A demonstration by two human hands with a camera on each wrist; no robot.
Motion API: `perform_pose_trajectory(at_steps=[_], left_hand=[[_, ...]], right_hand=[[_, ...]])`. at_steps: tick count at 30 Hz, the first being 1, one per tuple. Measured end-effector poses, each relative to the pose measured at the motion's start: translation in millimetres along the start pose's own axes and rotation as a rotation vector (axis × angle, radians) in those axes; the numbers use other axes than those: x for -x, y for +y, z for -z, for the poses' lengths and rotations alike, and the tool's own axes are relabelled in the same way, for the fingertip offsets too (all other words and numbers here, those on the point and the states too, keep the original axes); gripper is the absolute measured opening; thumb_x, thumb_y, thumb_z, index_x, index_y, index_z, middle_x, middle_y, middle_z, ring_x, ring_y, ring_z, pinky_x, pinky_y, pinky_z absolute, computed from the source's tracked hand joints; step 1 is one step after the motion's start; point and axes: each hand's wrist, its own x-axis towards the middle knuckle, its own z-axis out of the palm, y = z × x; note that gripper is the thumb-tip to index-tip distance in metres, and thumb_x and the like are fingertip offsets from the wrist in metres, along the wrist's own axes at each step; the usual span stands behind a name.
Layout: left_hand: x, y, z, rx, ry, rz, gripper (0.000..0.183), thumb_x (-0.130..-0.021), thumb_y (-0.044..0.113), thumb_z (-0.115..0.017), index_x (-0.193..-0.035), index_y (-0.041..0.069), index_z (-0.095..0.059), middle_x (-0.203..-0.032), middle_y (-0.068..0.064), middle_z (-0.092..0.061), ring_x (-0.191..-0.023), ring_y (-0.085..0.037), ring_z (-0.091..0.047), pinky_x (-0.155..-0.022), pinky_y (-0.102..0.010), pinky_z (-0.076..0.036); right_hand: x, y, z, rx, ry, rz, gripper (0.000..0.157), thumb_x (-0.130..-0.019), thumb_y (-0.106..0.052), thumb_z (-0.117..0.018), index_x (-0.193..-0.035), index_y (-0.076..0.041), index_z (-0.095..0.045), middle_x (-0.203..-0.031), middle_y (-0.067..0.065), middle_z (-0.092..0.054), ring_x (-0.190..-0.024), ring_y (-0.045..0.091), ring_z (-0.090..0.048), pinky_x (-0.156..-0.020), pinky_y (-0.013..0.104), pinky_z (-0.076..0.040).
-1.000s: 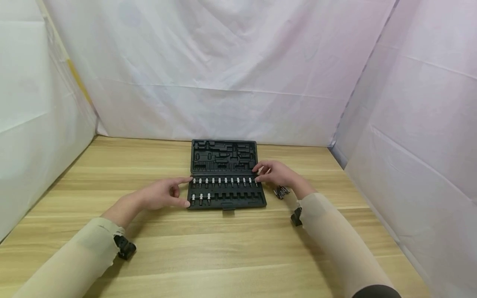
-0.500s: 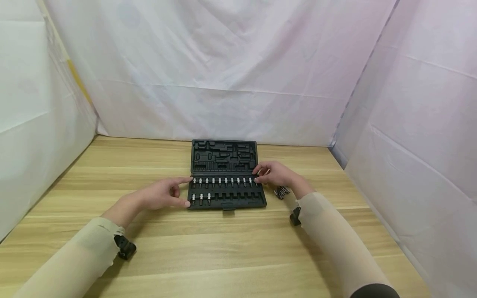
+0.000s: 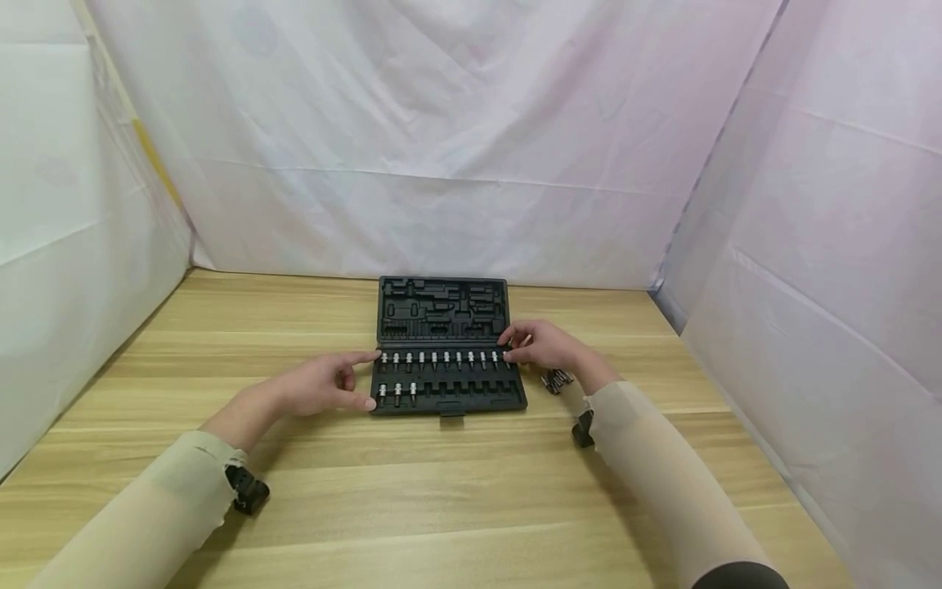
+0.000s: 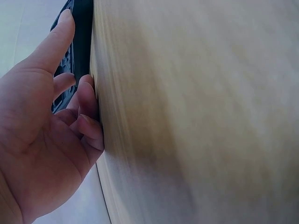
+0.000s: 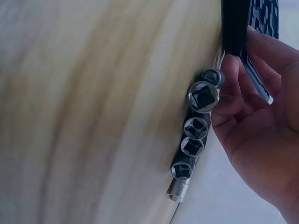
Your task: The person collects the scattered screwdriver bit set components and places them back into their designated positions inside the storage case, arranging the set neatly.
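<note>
Case [image 3: 482, 402]: on the table [image 3: 427, 491]. Left hand [image 3: 312, 384]: thumb and forefinger spread, touching its left edge. Right hand [image 3: 548, 342]: half-bent at the end socket [image 3: 508, 366]; pinch, I cannot tell. I recommend bracing left, pressing squarely.

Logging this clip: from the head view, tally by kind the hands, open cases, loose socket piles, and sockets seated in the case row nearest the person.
Hands (left hand, right hand): 2
Open case: 1
Loose socket pile: 1
Near-row sockets: 3
Total: 7
</note>
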Motion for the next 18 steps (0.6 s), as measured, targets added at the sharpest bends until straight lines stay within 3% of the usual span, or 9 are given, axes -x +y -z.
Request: perform_pose_trajectory(at_steps=[13,18], left_hand=[[-0.1,0.8,0.8,-0.005,0.000,0.004,0.097,-0.094,0.042,-0.087,-0.172,0.013,-0.037,-0.100,-0.006,-0.063,-0.089,-0.020,-0.056,-0.073,-0.030,-0.052],[-0.6,-0.4,0.6,-0.013,0.002,-0.005,0.097,-0.094,0.043,-0.087,-0.172,0.012,-0.038,-0.100,-0.006,-0.063,-0.088,-0.020,-0.056,-0.073,-0.030,-0.052]], right_hand=[[2,4,1.7,-0.018,0.006,-0.005,0.027,-0.106,-0.024,-0.074,-0.132,-0.016,-0.075,-0.110,0.008,-0.072,-0.088,0.023,-0.067,-0.074,0.036,-0.059],[10,5,6.7,-0.008,0.038,0.011,0.026,-0.108,-0.024,-0.070,-0.133,-0.015,-0.075,-0.115,0.010,-0.073,-0.096,0.025,-0.069,-0.078,0.038,-0.060]])
